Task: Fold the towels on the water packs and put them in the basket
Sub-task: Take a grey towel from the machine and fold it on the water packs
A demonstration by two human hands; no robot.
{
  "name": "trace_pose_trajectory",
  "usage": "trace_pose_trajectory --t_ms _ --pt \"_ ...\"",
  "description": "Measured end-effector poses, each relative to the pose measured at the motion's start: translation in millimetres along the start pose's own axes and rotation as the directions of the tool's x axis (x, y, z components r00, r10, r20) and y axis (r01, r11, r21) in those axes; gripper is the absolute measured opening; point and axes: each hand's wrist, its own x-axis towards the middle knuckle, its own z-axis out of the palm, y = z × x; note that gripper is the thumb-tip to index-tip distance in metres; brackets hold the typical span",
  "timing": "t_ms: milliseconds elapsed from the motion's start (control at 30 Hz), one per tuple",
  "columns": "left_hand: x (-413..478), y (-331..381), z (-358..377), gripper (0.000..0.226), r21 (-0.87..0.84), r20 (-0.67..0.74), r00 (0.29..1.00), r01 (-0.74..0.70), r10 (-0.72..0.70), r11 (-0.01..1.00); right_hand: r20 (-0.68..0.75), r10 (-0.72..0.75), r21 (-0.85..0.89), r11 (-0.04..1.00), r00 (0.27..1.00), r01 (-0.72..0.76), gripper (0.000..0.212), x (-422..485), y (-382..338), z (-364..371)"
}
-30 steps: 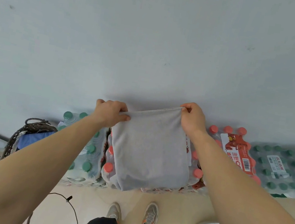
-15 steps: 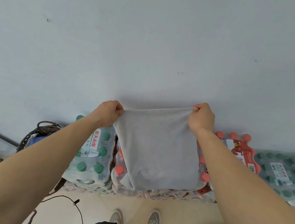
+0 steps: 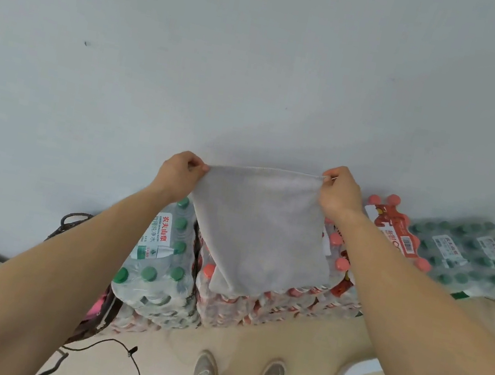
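Partly hidden basket [image 3: 104, 317] behind left forearm [image 3: 59, 270]

The green-cap water pack [image 3: 158, 271] on the left has a label with 农夫山泉 in red and 饮用纯净水 in darker print right beside it. The red-cap pack [image 3: 395, 231] shows a barcode plus white characters I can't make out. The labels on the far-right pack [image 3: 466, 252] are too small to read.

A storage corner indoors.
Shrink-wrapped water packs [image 3: 157, 257] stand stacked in bulk, several side by side, hard against a plain pale wall [image 3: 262, 57]; in front of them is smooth beige floor [image 3: 244, 345], with a loose black cable [image 3: 138, 369] lying on it near their left end.
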Motion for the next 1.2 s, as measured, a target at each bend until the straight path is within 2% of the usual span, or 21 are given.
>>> trace_pose_trajectory --t_ms 300,433,700,900,1200 --pt "-62 16 -10 0.013 -0.043 -0.064 0.998 -0.030 0.027 0.999 0.149 -0.140 -0.074 0.986 0.979 0.152 0.025 -41 21 -39" --pt "-98 26 -7 0.013 -0.074 -0.080 0.997 -0.015 0.009 0.997 0.148 -0.141 -0.057 0.987 0.979 0.151 0.024 -59 20 -59" --pt "-134 16 -2 0.013 0.012 -0.052 0.999 0.000 0.001 1.000 0.166 -0.183 -0.040 0.981 0.969 0.192 0.024 -83 35 -66" --pt "-116 7 8 0.012 0.147 -0.062 0.997 -0.031 0.041 0.989 0.138 -0.186 -0.152 0.967 0.973 0.207 0.020 -67 40 -47" --pt "-27 12 3 0.009 0.131 0.001 0.999 -0.040 0.040 0.991 0.057 -0.129 -0.184 0.973 0.990 0.138 0.023 8 23 -14"
